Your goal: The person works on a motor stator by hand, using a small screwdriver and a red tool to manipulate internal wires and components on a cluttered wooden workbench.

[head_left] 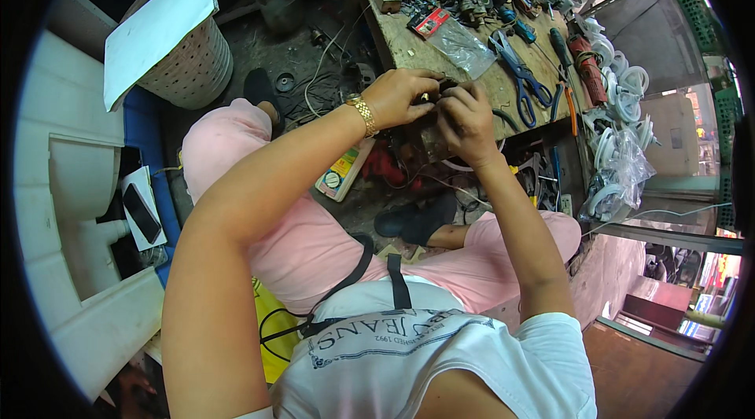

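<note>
At the near corner of the wooden workbench (388, 31), both my hands meet with their fingers bent inward. My left hand (403, 101), below a gold watch (362, 115), pinches at something small and dark. My right hand (469, 122) is closed against the same spot from the other side. What lies between the fingertips is mostly hidden and too dark to name. Just beyond them on the bench is a clear plastic bag with a red label (464, 45). Blue-handled scissors (521, 77) lie to the right of it.
Motor parts and metal bits (480, 2) crowd the bench's far side. A red power tool (588, 69), a screwdriver (560, 48) and white plastic rings (629, 97) line its right edge. A perforated drum (189, 65) stands left. Cables (311, 94) lie on the floor; a phone (141, 214) rests far left.
</note>
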Demonstrator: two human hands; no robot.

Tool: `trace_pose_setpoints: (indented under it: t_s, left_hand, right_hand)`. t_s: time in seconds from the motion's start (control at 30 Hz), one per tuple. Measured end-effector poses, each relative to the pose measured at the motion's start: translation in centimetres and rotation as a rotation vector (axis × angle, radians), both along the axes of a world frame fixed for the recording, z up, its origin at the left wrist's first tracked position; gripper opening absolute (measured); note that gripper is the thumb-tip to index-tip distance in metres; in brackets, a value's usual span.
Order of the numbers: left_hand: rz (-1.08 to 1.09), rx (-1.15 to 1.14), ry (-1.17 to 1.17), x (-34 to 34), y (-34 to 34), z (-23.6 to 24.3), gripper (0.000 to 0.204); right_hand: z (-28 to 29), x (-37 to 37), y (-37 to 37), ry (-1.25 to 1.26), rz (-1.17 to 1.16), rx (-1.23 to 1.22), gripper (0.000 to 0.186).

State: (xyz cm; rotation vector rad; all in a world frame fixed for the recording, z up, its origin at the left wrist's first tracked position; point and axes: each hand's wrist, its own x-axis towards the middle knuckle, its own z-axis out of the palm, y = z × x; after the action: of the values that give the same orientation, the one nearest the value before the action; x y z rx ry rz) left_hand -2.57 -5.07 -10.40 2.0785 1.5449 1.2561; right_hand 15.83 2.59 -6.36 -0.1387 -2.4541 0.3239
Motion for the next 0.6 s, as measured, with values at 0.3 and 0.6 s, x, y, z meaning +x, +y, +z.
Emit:
trace_pose_setpoints:
  t_s: [0.3,0.6]
  left_hand:
    - [-0.007,-0.015,-0.021,0.2,-0.3,0.0,0.028]
    - [0.004,-0.025,-0.001,0.2,-0.3,0.5,0.026]
  right_hand:
    - [-1.7,-0.6,0.2,0.116,-0.323,-0.636,0.007]
    - [-0.9,-0.7,0.4,0.05,-0.405,-0.339,0.012]
